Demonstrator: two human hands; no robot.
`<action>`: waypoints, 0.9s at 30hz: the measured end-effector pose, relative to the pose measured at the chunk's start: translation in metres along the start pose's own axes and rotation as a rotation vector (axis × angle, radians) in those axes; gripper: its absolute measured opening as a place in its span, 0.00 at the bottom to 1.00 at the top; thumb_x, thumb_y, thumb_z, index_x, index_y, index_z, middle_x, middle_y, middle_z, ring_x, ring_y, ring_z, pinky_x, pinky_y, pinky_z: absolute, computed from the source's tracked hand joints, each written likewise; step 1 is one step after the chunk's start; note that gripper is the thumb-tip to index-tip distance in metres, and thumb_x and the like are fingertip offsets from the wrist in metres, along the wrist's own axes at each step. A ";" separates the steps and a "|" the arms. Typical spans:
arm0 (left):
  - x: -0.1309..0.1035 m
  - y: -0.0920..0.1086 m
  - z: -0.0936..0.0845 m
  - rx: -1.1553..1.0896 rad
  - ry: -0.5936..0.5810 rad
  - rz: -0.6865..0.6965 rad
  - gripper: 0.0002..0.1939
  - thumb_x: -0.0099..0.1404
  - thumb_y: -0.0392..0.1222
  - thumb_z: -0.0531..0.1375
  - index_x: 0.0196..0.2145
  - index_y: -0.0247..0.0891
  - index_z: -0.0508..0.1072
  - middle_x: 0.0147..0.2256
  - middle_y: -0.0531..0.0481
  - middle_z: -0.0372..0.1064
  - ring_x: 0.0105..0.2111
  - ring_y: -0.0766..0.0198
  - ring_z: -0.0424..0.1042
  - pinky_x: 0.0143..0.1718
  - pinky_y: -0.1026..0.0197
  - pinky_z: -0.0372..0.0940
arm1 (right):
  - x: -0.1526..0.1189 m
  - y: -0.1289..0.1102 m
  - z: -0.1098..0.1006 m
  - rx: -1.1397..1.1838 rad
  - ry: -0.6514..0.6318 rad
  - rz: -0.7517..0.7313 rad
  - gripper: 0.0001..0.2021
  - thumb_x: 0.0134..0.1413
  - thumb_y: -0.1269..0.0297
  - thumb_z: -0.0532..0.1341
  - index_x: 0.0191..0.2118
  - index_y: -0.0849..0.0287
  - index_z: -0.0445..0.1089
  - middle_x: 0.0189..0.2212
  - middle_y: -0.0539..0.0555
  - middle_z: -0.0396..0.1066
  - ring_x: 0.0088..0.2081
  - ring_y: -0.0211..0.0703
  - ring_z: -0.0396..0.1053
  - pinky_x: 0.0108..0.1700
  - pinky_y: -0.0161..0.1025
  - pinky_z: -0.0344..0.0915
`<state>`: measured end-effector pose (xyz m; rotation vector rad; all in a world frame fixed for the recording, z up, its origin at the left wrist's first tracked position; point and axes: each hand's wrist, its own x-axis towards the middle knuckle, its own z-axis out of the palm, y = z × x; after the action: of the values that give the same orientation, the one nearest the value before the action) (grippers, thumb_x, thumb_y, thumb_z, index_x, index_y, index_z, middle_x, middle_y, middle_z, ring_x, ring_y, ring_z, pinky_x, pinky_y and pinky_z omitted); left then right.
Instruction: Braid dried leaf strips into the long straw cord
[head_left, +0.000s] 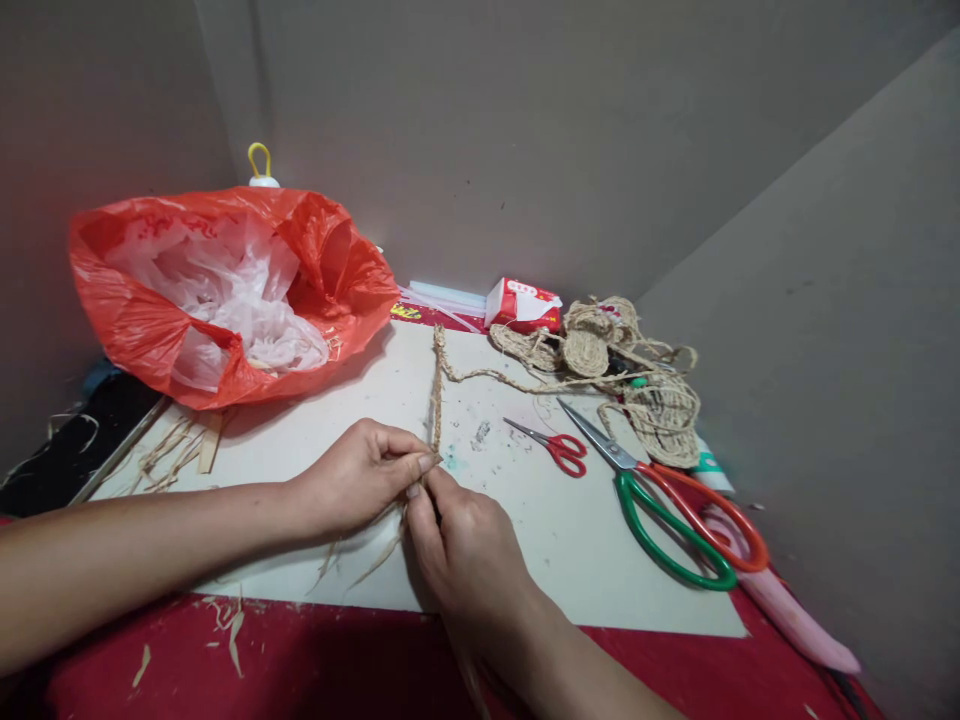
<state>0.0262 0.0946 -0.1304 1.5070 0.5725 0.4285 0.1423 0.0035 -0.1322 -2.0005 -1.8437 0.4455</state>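
Observation:
My left hand (pixel 371 470) pinches the near end of a braided straw cord (pixel 437 395) between thumb and fingers. Right beside it, my right hand (pixel 465 530) is closed on the loose straw strands at the same end. From my hands the cord runs away from me over a white board (pixel 540 560), bends at the far side, and trails right toward a heap of coiled straw braid (pixel 589 345). Loose strand ends hang below my fingers. Small red-handled scissors (pixel 559 450) and large shears with green and orange handles (pixel 660 500) lie to the right of my hands.
At the left stands an open red plastic bag (pixel 330 280) with white plastic inside. Loose straw strips (pixel 172 450) lie before it. A red tissue pack (pixel 517 305) sits against the grey wall (pixel 480 150). Straw scraps dot the red cloth (pixel 300 660); a pink object (pixel 802 620) lies far right.

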 end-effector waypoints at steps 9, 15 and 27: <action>-0.001 0.011 0.001 -0.254 0.101 -0.171 0.10 0.56 0.42 0.62 0.25 0.32 0.70 0.21 0.52 0.68 0.19 0.73 0.62 0.22 0.69 0.56 | -0.012 -0.007 -0.003 0.116 -0.001 -0.193 0.14 0.60 0.60 0.50 0.35 0.62 0.69 0.19 0.51 0.69 0.18 0.38 0.63 0.22 0.35 0.50; 0.003 0.009 -0.006 -0.371 0.051 -0.143 0.09 0.55 0.40 0.63 0.25 0.31 0.70 0.20 0.52 0.67 0.21 0.73 0.63 0.27 0.69 0.57 | -0.004 0.008 -0.023 0.830 0.273 0.181 0.12 0.59 0.55 0.55 0.35 0.59 0.69 0.27 0.52 0.70 0.29 0.38 0.67 0.31 0.33 0.62; 0.002 0.003 0.002 -0.373 0.036 -0.148 0.12 0.56 0.42 0.62 0.30 0.35 0.62 0.19 0.53 0.68 0.22 0.68 0.69 0.27 0.67 0.59 | 0.018 0.028 -0.010 1.201 -0.471 0.167 0.19 0.59 0.50 0.54 0.28 0.62 0.65 0.16 0.43 0.50 0.18 0.29 0.43 0.18 0.30 0.41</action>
<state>0.0294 0.0940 -0.1276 1.0952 0.5916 0.4220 0.1735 0.0187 -0.1363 -1.2084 -1.0661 1.6854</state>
